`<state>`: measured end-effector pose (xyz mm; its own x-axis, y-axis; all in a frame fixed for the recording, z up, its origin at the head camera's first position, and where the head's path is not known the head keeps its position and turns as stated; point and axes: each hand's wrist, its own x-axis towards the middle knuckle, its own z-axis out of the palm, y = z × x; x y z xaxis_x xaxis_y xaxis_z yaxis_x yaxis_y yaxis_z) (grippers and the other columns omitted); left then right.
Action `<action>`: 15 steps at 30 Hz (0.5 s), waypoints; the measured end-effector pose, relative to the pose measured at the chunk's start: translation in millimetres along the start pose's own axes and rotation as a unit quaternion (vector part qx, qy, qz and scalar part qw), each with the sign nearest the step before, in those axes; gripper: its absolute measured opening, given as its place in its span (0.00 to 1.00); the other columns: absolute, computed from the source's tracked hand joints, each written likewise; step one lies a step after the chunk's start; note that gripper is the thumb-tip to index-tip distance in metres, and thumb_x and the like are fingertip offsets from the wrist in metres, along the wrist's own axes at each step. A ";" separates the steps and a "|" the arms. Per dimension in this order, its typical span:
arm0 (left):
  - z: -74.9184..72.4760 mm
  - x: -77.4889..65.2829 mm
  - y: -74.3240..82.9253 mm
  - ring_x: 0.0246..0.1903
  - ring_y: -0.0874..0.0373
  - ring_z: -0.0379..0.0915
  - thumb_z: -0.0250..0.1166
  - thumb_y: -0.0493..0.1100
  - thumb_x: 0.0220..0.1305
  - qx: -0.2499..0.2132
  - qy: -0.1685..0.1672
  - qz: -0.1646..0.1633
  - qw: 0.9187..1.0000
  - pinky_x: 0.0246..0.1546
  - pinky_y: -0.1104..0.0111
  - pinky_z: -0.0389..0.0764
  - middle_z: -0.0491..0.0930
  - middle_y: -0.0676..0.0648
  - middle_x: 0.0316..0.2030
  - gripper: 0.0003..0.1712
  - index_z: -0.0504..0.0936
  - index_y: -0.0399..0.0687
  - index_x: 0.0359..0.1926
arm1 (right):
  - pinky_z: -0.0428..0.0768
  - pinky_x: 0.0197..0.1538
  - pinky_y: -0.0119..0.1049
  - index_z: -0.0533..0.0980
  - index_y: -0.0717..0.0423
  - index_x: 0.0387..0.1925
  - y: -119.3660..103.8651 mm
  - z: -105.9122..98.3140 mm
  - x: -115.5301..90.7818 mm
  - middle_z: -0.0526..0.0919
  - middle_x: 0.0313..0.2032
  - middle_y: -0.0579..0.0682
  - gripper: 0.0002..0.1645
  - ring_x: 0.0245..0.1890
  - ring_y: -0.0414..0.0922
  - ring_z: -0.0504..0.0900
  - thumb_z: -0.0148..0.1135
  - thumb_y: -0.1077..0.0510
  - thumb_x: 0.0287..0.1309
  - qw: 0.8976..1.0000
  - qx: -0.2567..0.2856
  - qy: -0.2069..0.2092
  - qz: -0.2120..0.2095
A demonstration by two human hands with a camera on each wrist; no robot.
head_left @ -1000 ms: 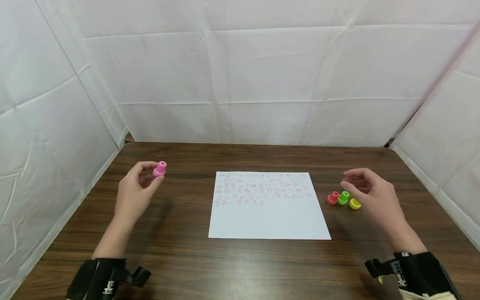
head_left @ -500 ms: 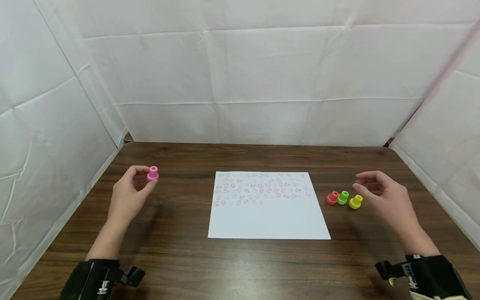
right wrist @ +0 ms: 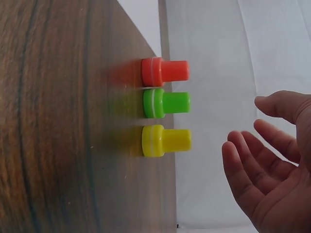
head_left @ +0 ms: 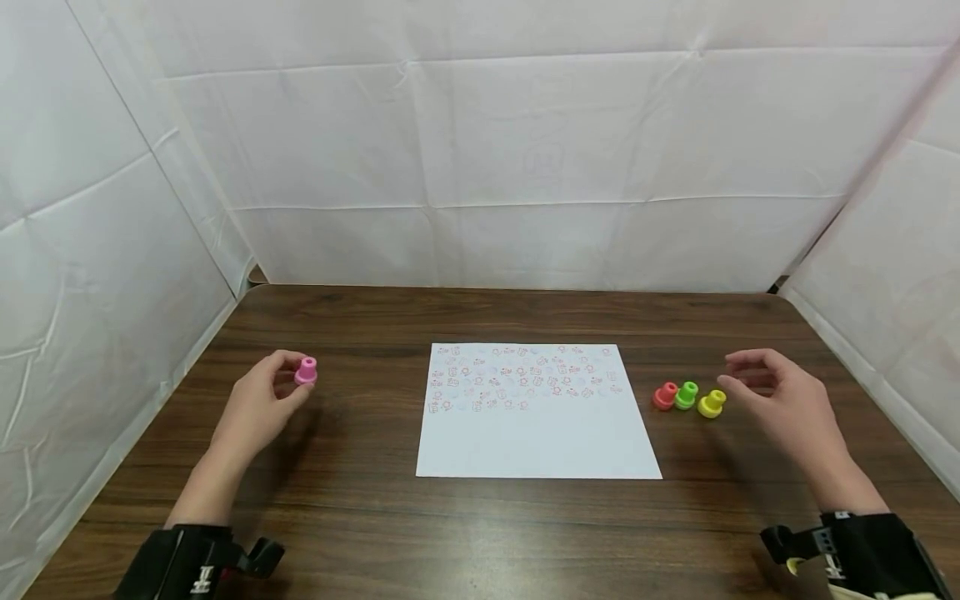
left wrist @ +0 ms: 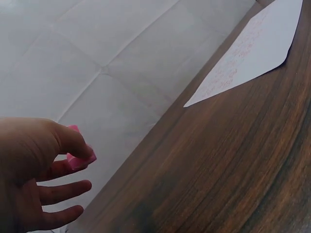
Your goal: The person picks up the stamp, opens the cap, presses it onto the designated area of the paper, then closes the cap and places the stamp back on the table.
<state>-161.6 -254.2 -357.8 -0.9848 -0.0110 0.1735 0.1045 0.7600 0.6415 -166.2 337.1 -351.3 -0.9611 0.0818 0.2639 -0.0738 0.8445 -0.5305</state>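
My left hand [head_left: 255, 408] pinches a pink stamp [head_left: 306, 371] between thumb and forefinger, over the left part of the table. In the left wrist view the pink stamp [left wrist: 77, 160] shows at the fingertips, while the other fingers stretch out loosely. Red [head_left: 665, 396], green [head_left: 686, 395] and yellow [head_left: 712, 403] stamps stand upright in a row right of the paper. Beside the yellow one hovers my right hand [head_left: 787, 408], its fingers loosely bent and holding nothing. The right wrist view has a gap between these fingers and the yellow stamp [right wrist: 166, 141].
A white paper sheet [head_left: 525, 442] lies mid-table, with rows of small stamped prints in its upper half. The dark wooden table [head_left: 480, 533] is bounded by white cloth walls [head_left: 480, 167] behind and at both sides.
My left hand has shifted left and nearer to me with the pink stamp. The right hand has drawn away to the right from the yellow stamp, which now shows whole and upright.
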 end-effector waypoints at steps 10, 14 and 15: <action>4.4 -2.9 -5.7 0.58 0.31 0.73 0.61 0.40 0.68 0.048 -0.067 -0.037 0.996 0.51 0.42 0.76 0.78 0.30 0.56 0.17 0.72 0.39 0.54 | 0.82 0.43 0.62 0.73 0.65 0.57 7.1 7.1 1.6 0.73 0.53 0.70 0.26 0.49 0.70 0.80 0.61 0.50 0.68 0.999 -0.007 -0.023 -0.024; 5.8 -3.6 -6.4 0.54 0.35 0.77 0.63 0.42 0.67 0.064 -0.087 -0.051 0.993 0.47 0.48 0.77 0.79 0.30 0.55 0.15 0.72 0.41 0.51 | 0.80 0.45 0.64 0.73 0.66 0.57 9.2 9.9 3.0 0.72 0.55 0.72 0.26 0.50 0.71 0.78 0.61 0.50 0.68 0.999 -0.022 -0.037 -0.028; 5.9 -3.8 -6.7 0.53 0.36 0.77 0.64 0.42 0.67 0.067 -0.092 -0.050 0.992 0.46 0.49 0.77 0.79 0.30 0.54 0.15 0.73 0.41 0.50 | 0.79 0.45 0.65 0.73 0.66 0.57 9.3 10.5 3.2 0.71 0.56 0.72 0.27 0.50 0.71 0.77 0.61 0.49 0.68 0.998 -0.026 -0.040 -0.028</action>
<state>-159.4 -255.5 -367.2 -0.9993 0.0175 -0.0330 -0.0031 0.8412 0.5407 -172.8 339.7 -363.8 -0.9742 -0.0059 0.2257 -0.1151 0.8730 -0.4739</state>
